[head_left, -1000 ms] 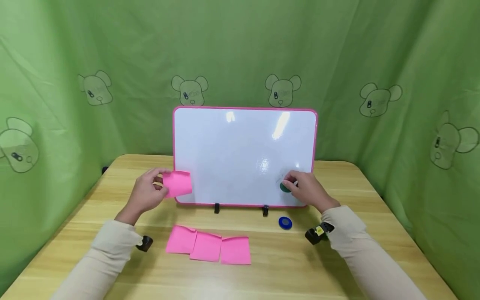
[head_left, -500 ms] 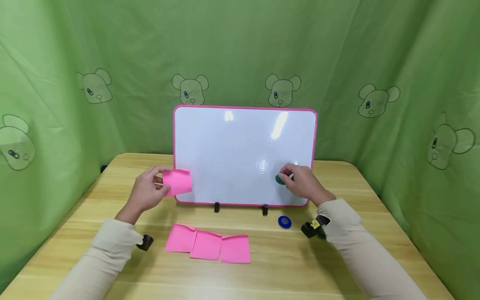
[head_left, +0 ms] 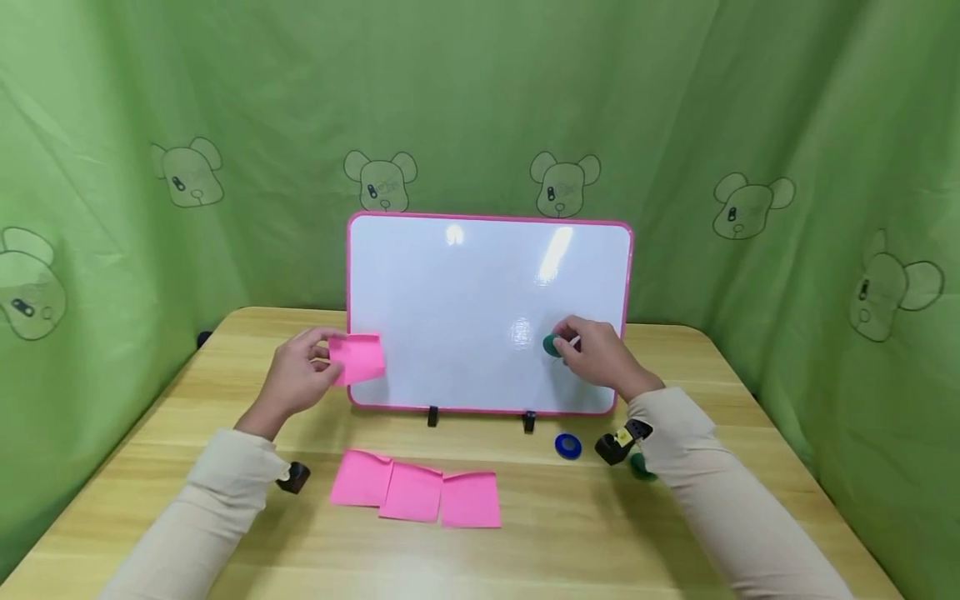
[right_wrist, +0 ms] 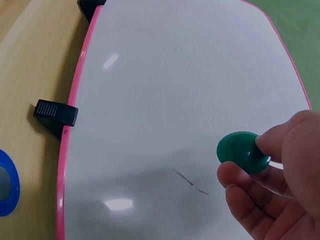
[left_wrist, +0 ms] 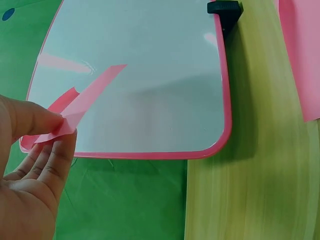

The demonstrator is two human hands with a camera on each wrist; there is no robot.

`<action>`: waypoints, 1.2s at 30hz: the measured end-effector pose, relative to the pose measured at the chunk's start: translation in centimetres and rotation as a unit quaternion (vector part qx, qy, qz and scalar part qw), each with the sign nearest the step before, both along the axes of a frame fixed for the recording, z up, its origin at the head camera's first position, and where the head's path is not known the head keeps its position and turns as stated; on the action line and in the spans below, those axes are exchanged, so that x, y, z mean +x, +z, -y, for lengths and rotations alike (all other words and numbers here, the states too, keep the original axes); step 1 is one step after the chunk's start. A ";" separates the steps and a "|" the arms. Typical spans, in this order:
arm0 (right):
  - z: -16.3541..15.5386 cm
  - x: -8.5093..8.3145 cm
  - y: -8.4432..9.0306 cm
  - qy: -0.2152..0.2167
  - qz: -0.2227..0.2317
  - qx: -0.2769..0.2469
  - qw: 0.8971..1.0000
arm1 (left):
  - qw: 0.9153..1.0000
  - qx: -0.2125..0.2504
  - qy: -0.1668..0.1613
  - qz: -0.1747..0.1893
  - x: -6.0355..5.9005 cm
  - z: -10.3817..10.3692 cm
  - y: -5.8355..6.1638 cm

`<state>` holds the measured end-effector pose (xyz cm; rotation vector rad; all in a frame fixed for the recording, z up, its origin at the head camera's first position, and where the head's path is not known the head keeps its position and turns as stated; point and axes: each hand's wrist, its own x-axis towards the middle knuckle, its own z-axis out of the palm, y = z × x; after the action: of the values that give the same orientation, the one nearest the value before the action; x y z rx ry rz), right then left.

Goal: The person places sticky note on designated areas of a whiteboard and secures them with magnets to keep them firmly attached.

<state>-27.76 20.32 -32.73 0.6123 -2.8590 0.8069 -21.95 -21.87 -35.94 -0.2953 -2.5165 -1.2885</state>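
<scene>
- The whiteboard [head_left: 487, 312] stands nearly upright on two black clip feet [head_left: 432, 416] at the back of the bench [head_left: 675, 533], its long axis running side to side, so both hands can work against its face.
- The left hand [head_left: 296, 379] pinches a pink sticky note [head_left: 357, 357] between thumb and fingers at the board's lower left corner; held by one edge, the note keeps its flat face toward the board, its free edge overlapping the pink frame.
- The right hand [head_left: 596, 354] pinches a round green magnet [right_wrist: 243, 152] by its rim, over the board's lower right area; its flat disc face is turned toward the white surface, just off it or touching — I cannot tell which.
- In front of the board, three more pink notes [head_left: 416, 492] lie flat in an overlapping row.
- A blue magnet [head_left: 567, 446] lies flat near the board's right foot.
</scene>
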 end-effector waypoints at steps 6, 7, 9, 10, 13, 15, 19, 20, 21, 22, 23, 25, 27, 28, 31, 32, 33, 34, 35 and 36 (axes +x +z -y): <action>0.5 -0.4 0.6 -0.007 -0.009 -0.001 1.000 | 1.000 0.009 -0.012 -0.015 -0.6 -0.3 0.6; 0.5 -0.5 0.7 -0.009 -0.010 -0.003 1.000 | 1.000 0.010 -0.013 -0.016 -0.7 -0.3 0.7; 0.6 -0.7 1.0 -0.010 -0.014 -0.007 1.000 | 1.000 0.008 -0.013 -0.020 -0.9 -0.4 0.8; 0.6 -0.8 1.1 -0.010 -0.017 -0.009 1.000 | 1.000 0.009 -0.014 -0.024 -1.0 -0.5 0.9; 0.7 -1.1 1.3 -0.010 -0.023 -0.012 1.000 | 0.999 0.009 -0.011 -0.035 -1.3 -0.6 1.0; 0.8 -1.3 1.4 -0.012 -0.025 -0.014 1.000 | 0.999 0.015 -0.014 -0.036 -1.4 -0.7 1.1; 1.1 -1.7 1.7 -0.014 -0.028 -0.017 0.999 | 0.999 0.024 -0.017 -0.029 -1.8 -0.9 1.3; 1.2 -1.8 1.8 -0.012 -0.030 -0.018 0.999 | 0.999 0.025 -0.019 -0.028 -1.9 -0.9 1.3; 1.3 -1.9 1.9 -0.009 -0.032 -0.019 0.999 | 0.999 0.024 -0.018 -0.027 -2.0 -1.0 1.4; 1.4 -2.0 2.0 -0.006 -0.035 -0.019 0.999 | 0.999 0.023 -0.018 -0.025 -2.0 -1.0 1.5; 1.5 -2.1 2.0 -0.003 -0.036 -0.021 0.999 | 0.999 0.023 -0.017 -0.025 -2.1 -1.1 1.6; 1.7 -2.3 2.2 0.000 -0.038 -0.023 0.999 | 0.999 0.021 -0.018 -0.023 -2.2 -1.2 1.7; 1.9 -2.5 2.3 0.001 -0.035 -0.023 0.999 | 0.999 0.019 -0.018 -0.019 -2.3 -1.3 1.8; 2.0 -2.6 2.3 0.001 -0.032 -0.023 0.999 | 1.000 0.018 -0.019 -0.017 -2.4 -1.4 1.8; 2.3 -2.8 2.5 0.000 -0.025 -0.021 0.999 | 1.000 0.018 -0.018 -0.013 -2.6 -1.5 2.0; 2.4 -2.9 2.6 0.000 -0.023 -0.022 0.999 | 1.000 0.017 -0.017 -0.014 -2.7 -1.6 2.1; 2.5 -3.0 2.7 0.000 -0.023 -0.022 0.999 | 1.000 0.017 -0.017 -0.015 -2.7 -1.6 2.2; 2.6 -3.0 2.8 0.000 -0.023 -0.023 0.999 | 1.000 0.019 -0.017 -0.016 -2.8 -1.7 2.3; 2.7 -3.1 2.9 0.000 -0.024 -0.025 0.999 | 1.000 0.019 -0.016 -0.017 -2.9 -1.7 2.4; 2.8 -3.2 3.0 0.000 -0.024 -0.028 0.999 | 1.000 0.019 -0.016 -0.019 -2.9 -1.7 2.5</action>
<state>-30.94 17.54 -29.76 0.6172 -2.7841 0.8563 -24.89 -20.14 -33.46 -0.3511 -2.4624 -1.3281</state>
